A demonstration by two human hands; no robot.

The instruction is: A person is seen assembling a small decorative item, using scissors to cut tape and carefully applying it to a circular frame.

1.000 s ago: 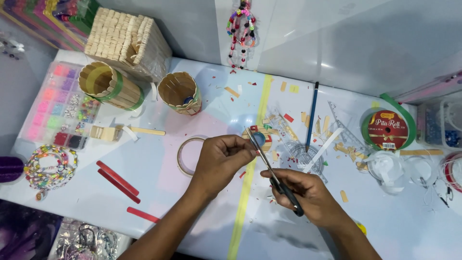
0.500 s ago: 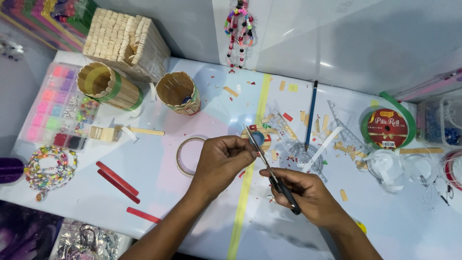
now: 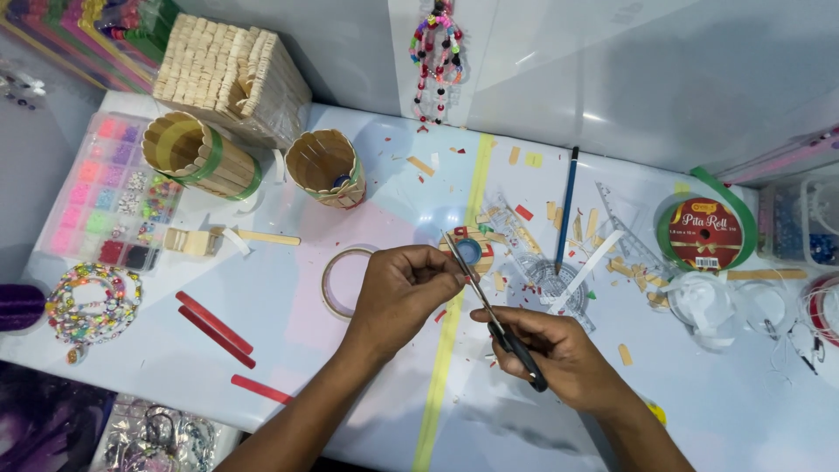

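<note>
My right hand [image 3: 559, 350] grips the black handles of a pair of scissors [image 3: 489, 310], whose blades point up and left. My left hand [image 3: 406, 293] is closed with its fingertips pinched at the blades; whatever small piece it holds is hidden by the fingers. Just beyond the blade tips lies a small round craft piece with a blue centre [image 3: 469, 251]. A roll of clear tape [image 3: 339, 281] lies flat by my left wrist. A yellow tape strip [image 3: 454, 306] runs down the white table [image 3: 350, 183] under both hands.
Two stick-built cups [image 3: 197, 156] [image 3: 325, 166] and a stick block [image 3: 227, 74] stand at the back left. A bead box [image 3: 109, 192], bracelet [image 3: 87, 304] and red sticks [image 3: 214, 323] lie left. A blue pencil [image 3: 566, 205], clear rulers [image 3: 559, 280], a green ribbon spool [image 3: 703, 234] and stick scraps lie right.
Both hands have stayed in nearly the same place with the scissors at the left fingertips. Nothing else on the table has moved.
</note>
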